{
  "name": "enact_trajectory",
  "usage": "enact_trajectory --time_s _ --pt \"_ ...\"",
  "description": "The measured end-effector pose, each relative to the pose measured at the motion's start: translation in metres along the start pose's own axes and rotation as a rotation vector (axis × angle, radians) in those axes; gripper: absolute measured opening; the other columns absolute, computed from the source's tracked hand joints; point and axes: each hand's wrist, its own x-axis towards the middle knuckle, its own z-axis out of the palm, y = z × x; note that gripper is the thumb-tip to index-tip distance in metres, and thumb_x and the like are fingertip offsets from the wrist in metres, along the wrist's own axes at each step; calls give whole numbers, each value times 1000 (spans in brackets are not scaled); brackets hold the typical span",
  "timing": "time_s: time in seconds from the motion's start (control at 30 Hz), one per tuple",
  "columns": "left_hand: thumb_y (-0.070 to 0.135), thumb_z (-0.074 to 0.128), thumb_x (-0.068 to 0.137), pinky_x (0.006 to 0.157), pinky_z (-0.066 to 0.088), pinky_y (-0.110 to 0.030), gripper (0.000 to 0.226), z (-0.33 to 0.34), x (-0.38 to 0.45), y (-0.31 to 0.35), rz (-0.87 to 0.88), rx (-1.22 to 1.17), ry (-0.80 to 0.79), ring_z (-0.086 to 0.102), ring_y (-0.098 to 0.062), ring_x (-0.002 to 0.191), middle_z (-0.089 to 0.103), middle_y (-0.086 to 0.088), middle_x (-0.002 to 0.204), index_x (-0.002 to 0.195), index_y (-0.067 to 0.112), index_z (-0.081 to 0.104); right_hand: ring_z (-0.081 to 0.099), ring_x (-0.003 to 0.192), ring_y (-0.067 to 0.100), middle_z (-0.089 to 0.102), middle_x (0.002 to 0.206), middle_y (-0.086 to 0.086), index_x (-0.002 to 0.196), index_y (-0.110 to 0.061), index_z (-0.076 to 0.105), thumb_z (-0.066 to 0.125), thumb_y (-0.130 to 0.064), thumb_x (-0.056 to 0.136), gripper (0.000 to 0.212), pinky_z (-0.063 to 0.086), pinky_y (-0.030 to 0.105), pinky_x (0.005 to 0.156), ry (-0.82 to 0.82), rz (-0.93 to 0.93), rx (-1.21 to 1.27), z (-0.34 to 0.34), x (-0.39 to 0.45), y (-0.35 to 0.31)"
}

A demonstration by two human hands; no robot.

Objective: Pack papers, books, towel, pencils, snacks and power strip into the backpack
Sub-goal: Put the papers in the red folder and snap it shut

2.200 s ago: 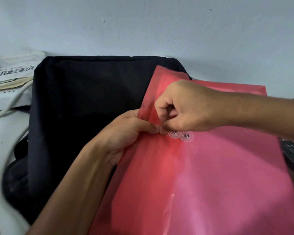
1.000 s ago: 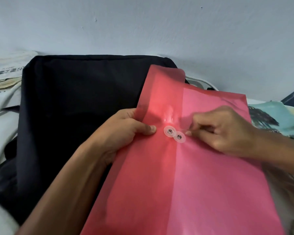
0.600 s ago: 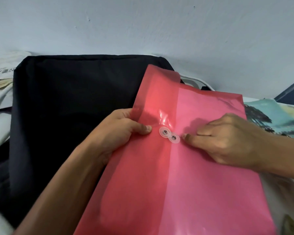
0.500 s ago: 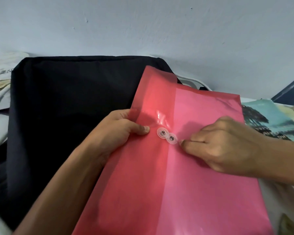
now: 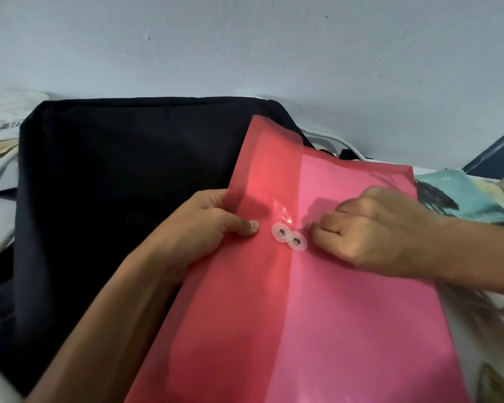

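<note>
Dim, flat indoor light; the wall (image 5: 274, 45) above the fingers reads grey-blue and even. Glare sits on the pink folder (image 5: 317, 330) just above the left hand (image 5: 204, 231) thumb tip, a wrinkled highlight by the clear button discs (image 5: 288, 237), with soft shadows under both hands; the right hand (image 5: 370, 228) stays fairly sharp. Black backpack (image 5: 114, 184) loses detail in shadow; far right of the fingers, edge items smear with motion blur and wide-angle bend.
</note>
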Motion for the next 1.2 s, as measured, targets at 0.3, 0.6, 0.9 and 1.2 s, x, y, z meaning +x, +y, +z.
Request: enact_trajectory --time_s 0.3,0.6,0.9,1.2 --pt "-11 59 78 61 54 -21 25 4 2 -5 46 8 70 65 -19 70 72 -16 86 92 4 74 48 39 24 50 50 -1 77 -13 47 42 -8 69 11 34 27 36 -87 -25 254 -7 -2 -24" --pt "-12 60 78 56 49 -20 20 2 5 -6 53 55 51 57 -19 64 61 -13 76 98 -13 61 46 42 23 51 54 3 66 -10 57 63 1 76 15 29 28 38 57 -188 171 -14 29 -16" --pt "-19 54 75 53 47 -20 20 -1 6 -4 73 89 -66 54 -15 59 57 -13 75 93 -12 61 46 46 20 50 56 -3 64 -14 58 68 -3 64 15 19 25 44 -2 -352 285 -20 67 10" --pt "-22 46 72 63 47 -26 27 -6 11 -5 59 53 -63 55 -26 72 59 -22 85 98 -24 54 56 62 6 64 61 -12 77 -18 72 45 -20 74 27 41 18 51 -63 -62 718 -10 79 6"
